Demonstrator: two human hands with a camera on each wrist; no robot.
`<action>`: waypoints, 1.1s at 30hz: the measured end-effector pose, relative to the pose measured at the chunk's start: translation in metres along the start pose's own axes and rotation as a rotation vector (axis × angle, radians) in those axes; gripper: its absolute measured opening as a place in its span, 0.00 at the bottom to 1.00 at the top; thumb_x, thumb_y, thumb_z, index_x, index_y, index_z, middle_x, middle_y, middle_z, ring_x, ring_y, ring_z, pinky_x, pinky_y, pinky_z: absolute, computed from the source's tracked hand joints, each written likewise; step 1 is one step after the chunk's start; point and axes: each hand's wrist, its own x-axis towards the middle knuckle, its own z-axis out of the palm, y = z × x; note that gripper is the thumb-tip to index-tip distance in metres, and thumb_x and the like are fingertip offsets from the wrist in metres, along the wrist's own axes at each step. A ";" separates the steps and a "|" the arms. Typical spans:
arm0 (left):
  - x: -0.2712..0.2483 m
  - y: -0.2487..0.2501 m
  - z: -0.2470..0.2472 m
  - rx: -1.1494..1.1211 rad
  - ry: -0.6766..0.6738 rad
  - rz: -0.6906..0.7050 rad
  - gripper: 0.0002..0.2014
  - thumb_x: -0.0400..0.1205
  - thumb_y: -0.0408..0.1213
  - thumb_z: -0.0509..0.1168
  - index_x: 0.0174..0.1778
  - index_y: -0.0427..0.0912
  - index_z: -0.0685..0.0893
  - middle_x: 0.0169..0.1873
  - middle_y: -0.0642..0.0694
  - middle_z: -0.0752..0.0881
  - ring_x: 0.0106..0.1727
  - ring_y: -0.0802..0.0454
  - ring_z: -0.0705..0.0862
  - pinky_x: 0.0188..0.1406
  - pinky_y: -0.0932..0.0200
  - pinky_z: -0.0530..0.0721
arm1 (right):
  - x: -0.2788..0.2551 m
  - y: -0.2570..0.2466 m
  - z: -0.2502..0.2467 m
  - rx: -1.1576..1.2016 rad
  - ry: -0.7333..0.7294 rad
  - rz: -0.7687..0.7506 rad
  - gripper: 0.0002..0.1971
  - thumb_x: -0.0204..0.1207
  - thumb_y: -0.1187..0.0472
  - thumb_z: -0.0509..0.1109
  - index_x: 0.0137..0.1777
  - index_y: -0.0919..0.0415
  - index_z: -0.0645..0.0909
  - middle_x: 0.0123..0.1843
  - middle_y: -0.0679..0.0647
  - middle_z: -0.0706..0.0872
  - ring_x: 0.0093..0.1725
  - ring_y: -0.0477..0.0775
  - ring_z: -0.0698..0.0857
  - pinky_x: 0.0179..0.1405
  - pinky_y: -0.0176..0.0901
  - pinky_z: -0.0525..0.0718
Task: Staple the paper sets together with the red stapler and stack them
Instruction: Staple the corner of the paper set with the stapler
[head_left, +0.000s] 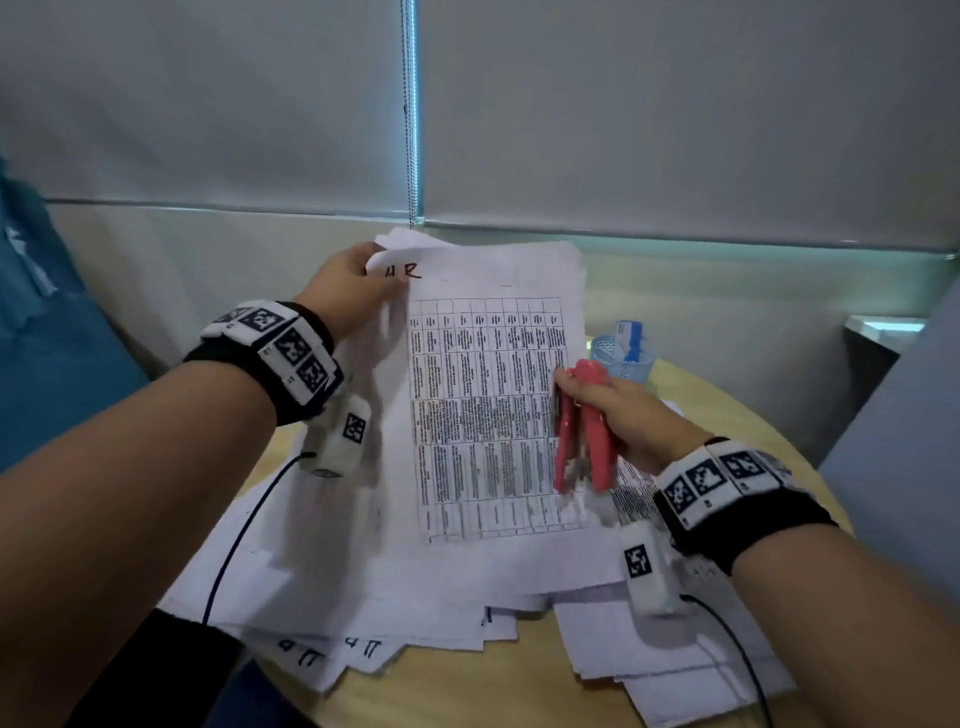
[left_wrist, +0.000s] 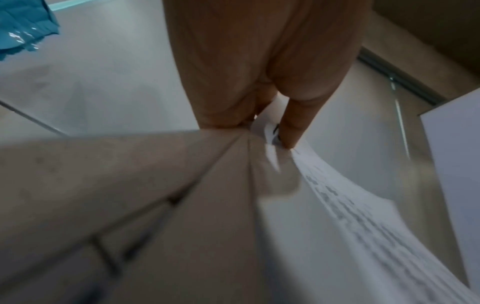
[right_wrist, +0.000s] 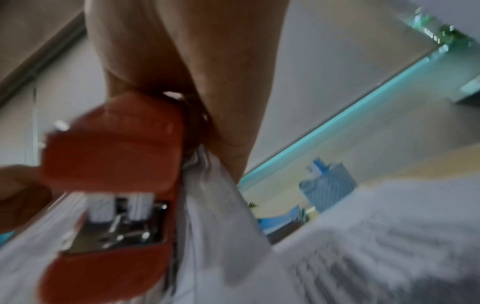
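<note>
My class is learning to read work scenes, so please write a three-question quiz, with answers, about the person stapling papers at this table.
1. True or false: the right hand holds the red stapler.
2. Which part of the lifted paper set does the left hand pinch?
A. Bottom edge
B. Top left corner
C. Right edge
3. Fill in: beyond the stapler, a blue mesh ____ stands on the table.

Key: 1 true; 2 B; 3 cup.
</note>
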 end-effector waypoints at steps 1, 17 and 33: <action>-0.002 0.003 0.004 0.037 -0.011 0.013 0.08 0.79 0.31 0.66 0.51 0.46 0.79 0.40 0.49 0.84 0.41 0.51 0.82 0.45 0.56 0.82 | -0.003 -0.005 -0.007 -0.006 0.007 0.010 0.20 0.66 0.45 0.72 0.46 0.61 0.80 0.36 0.55 0.87 0.34 0.53 0.87 0.39 0.48 0.85; -0.046 -0.089 0.083 0.966 -0.646 -0.196 0.21 0.83 0.39 0.62 0.68 0.38 0.64 0.57 0.38 0.81 0.51 0.42 0.80 0.45 0.55 0.73 | 0.004 0.032 -0.040 -0.762 0.119 0.392 0.52 0.53 0.16 0.55 0.54 0.63 0.85 0.52 0.58 0.88 0.51 0.58 0.87 0.64 0.51 0.80; -0.038 -0.115 0.054 1.182 -0.743 -0.106 0.39 0.71 0.54 0.72 0.75 0.54 0.63 0.72 0.43 0.66 0.69 0.40 0.73 0.67 0.46 0.75 | 0.056 0.038 0.055 -1.132 -0.162 0.395 0.26 0.69 0.45 0.74 0.61 0.61 0.77 0.49 0.55 0.85 0.49 0.56 0.85 0.50 0.45 0.83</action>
